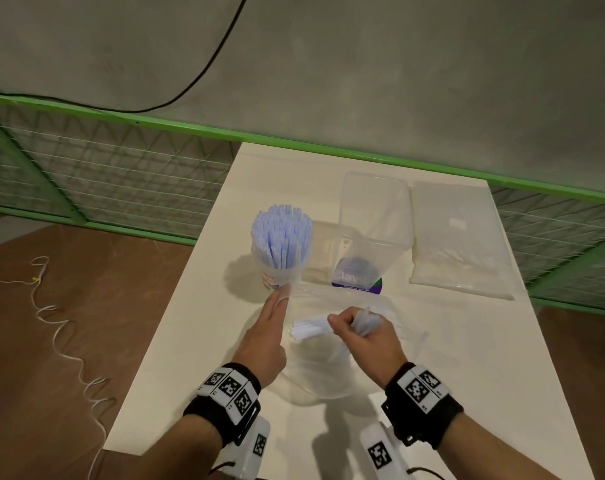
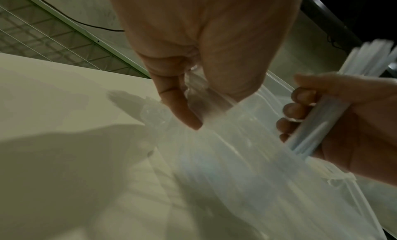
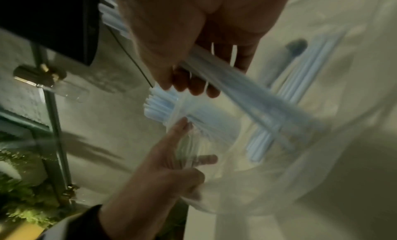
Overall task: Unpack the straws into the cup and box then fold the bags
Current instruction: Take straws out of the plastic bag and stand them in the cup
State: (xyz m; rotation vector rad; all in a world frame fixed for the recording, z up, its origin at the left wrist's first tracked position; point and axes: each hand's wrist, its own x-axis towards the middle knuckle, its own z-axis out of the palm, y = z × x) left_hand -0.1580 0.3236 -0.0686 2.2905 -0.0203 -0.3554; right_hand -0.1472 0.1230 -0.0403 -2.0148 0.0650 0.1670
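Head view: right hand [image 1: 367, 336] clenches a bundle of straws [image 1: 311, 330] at the clear bag [image 1: 323, 372] on the bench [image 1: 467, 375]. Left hand [image 1: 264, 337] fingers pinch the bag's rim beside the straw-filled cup [image 1: 281, 251]

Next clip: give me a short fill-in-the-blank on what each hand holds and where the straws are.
The right hand grips a bundle of ____.
The left hand pinches the edge of the clear ____.
The cup stands full of straws to the ____ of the clear box.
A second bag lies flat to the ____ of the clear box.

Missing words: straws; bag; left; right
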